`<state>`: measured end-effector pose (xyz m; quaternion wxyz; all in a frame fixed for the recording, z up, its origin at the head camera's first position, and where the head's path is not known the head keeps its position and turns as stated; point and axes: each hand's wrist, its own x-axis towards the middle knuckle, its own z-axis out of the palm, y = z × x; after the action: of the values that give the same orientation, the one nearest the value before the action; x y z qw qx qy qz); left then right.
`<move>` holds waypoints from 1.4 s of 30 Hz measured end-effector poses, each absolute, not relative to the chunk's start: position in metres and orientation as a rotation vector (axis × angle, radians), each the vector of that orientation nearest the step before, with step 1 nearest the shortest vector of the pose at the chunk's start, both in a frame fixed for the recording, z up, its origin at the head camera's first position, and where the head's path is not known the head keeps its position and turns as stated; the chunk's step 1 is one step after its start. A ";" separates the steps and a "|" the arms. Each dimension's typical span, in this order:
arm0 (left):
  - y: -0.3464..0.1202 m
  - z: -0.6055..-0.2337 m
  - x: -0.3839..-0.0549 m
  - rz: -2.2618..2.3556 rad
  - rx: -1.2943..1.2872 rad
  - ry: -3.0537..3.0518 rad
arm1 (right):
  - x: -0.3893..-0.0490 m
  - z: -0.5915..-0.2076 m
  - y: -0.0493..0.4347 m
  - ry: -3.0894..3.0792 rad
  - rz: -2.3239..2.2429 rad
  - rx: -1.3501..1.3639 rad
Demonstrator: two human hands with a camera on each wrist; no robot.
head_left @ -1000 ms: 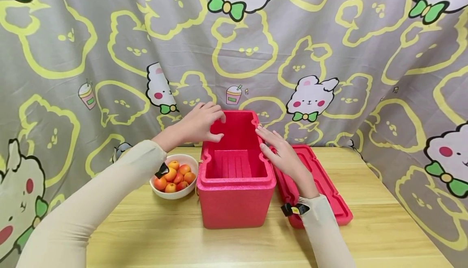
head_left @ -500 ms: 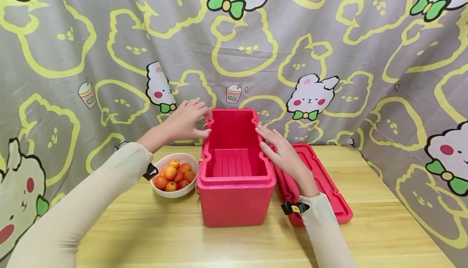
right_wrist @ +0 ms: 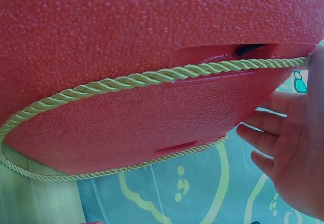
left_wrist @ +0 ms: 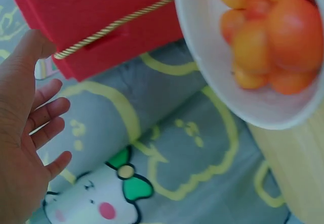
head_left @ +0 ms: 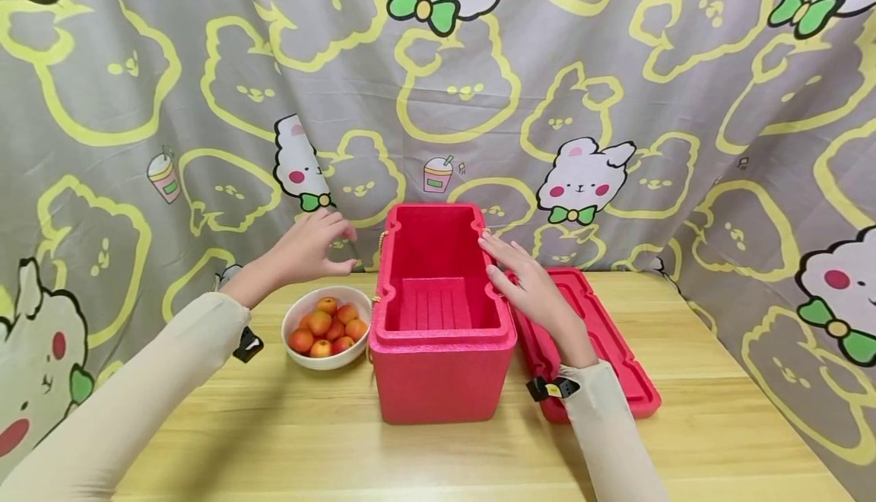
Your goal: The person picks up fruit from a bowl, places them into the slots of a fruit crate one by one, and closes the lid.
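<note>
A red foam box [head_left: 443, 380] stands with its top off in the middle of the table, and the ridged floor inside shows. My left hand [head_left: 308, 249] is in the air left of the box, thumb and fingers apart, holding nothing. Below that hand, a white bowl [head_left: 327, 365] contains several small orange-red fruits [head_left: 320, 323]. My right hand [head_left: 525, 285] rests its fairly straight fingers along the right rim of the box. In the right wrist view, a twisted gold rope [right_wrist: 152, 75] runs along the box's side, beside the right hand [right_wrist: 296, 158].
The red foam lid [head_left: 616, 346] lies right of the box, partly under my right forearm. Behind the wooden table [head_left: 438, 464] hangs a grey curtain [head_left: 438, 122] with yellow outlines and cartoon animals. A gold rope [left_wrist: 116, 25] also crosses the box's left side.
My left hand has moved left and slightly down, from over the box's opening to the air beside it. My right hand stays at the right rim.
</note>
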<state>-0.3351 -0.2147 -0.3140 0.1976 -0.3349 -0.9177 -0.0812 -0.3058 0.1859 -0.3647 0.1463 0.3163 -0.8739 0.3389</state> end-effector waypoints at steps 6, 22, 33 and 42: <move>-0.228 -0.329 -0.330 -0.216 -0.899 -2.644 | -0.306 -0.364 0.186 -2.509 0.975 0.911; -0.242 -0.373 -0.318 -0.226 -0.917 -2.792 | -0.304 -0.365 0.186 -2.518 0.969 0.904; -0.251 -0.385 -0.311 -0.198 -0.924 -2.896 | -0.304 -0.364 0.186 -2.523 0.963 0.900; -0.249 -0.395 -0.307 -0.161 -0.910 -2.957 | -0.302 -0.363 0.186 -2.530 0.965 0.900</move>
<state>-0.3066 -0.2489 -0.3951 0.0219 -0.2937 -0.9542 -0.0518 -0.3023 0.1859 -0.3632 0.1434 0.3123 -0.8775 0.3346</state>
